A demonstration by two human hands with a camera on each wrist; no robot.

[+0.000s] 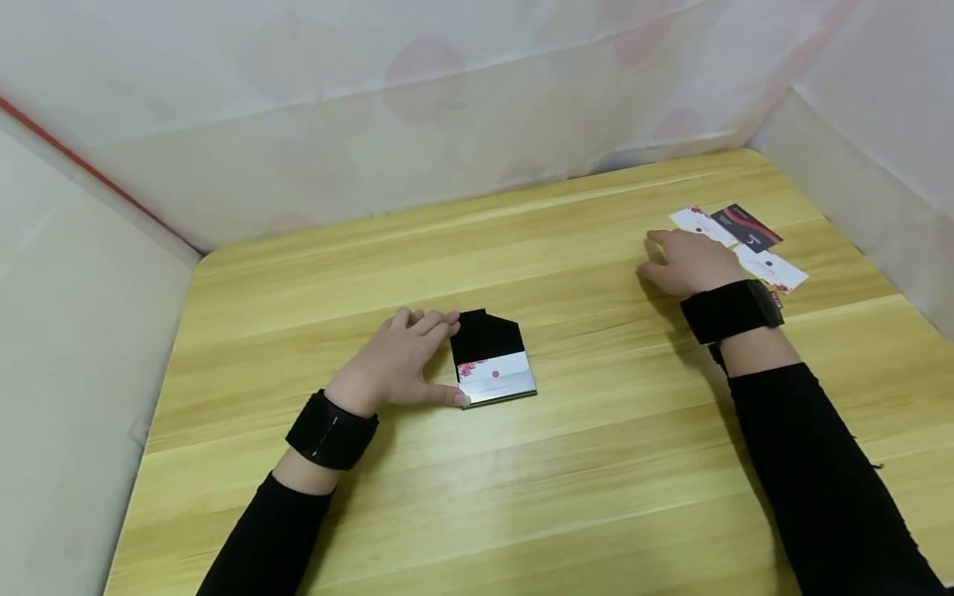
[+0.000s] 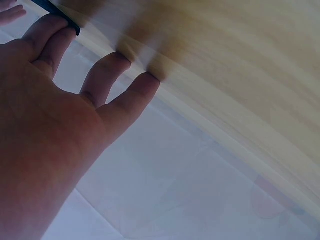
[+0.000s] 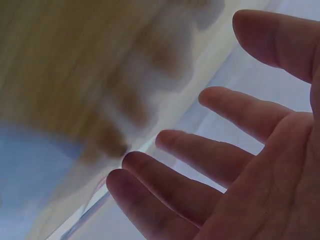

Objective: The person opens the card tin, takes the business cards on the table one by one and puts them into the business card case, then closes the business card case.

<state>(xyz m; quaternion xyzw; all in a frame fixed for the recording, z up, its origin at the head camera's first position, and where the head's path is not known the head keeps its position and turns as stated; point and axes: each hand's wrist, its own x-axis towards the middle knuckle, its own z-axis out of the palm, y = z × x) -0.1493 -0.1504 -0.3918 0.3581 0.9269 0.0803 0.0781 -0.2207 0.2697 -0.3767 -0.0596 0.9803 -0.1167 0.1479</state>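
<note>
In the head view an opened black business card holder (image 1: 488,335) lies on the table, with a white flower-printed business card (image 1: 498,375) in its near half. My left hand (image 1: 398,358) holds the holder at its left side, thumb at the near corner and fingertips at the far corner. In the left wrist view only a dark edge of the holder (image 2: 62,17) shows, by the left hand's fingertips. My right hand (image 1: 693,261) hovers just left of the loose business cards (image 1: 769,266), partly covering them. Its fingers (image 3: 205,152) are extended and hold nothing in the right wrist view.
Two white cards and a black one (image 1: 748,228) lie together near the right edge of the wooden table (image 1: 358,513). Pale curtain-like sheets (image 1: 335,124) border the table at the back and sides.
</note>
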